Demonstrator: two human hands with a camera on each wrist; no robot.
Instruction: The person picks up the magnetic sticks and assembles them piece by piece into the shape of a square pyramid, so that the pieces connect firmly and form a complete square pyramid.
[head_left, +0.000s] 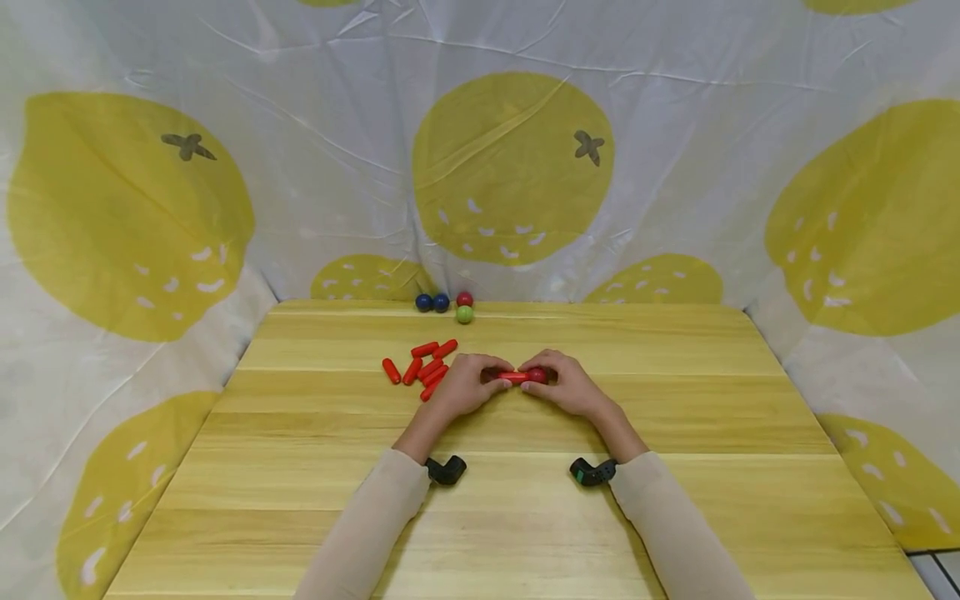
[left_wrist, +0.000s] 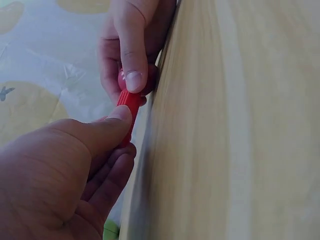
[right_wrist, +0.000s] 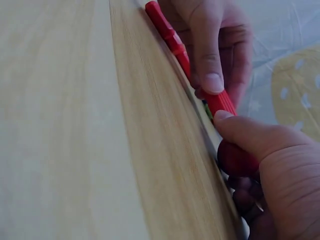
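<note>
My left hand [head_left: 471, 385] pinches a short, ridged red rod [head_left: 514, 377] between thumb and fingers, just above the table. At the rod's right end is a dark red ball [head_left: 537, 376], held by my right hand [head_left: 572, 387]. In the right wrist view the right thumb lies where the rod [right_wrist: 221, 103] meets the ball [right_wrist: 237, 160]. Whether the rod sits inside the ball or only touches it, I cannot tell. Several loose red rods [head_left: 412, 371] lie on the table to the left of my left hand, one partly hidden by it.
Two blue balls [head_left: 432, 302], a red ball [head_left: 465, 298] and a green ball [head_left: 465, 315] stand near the back edge of the wooden table [head_left: 517, 517]. A lemon-patterned cloth [head_left: 337, 167] hangs behind the table and along its sides.
</note>
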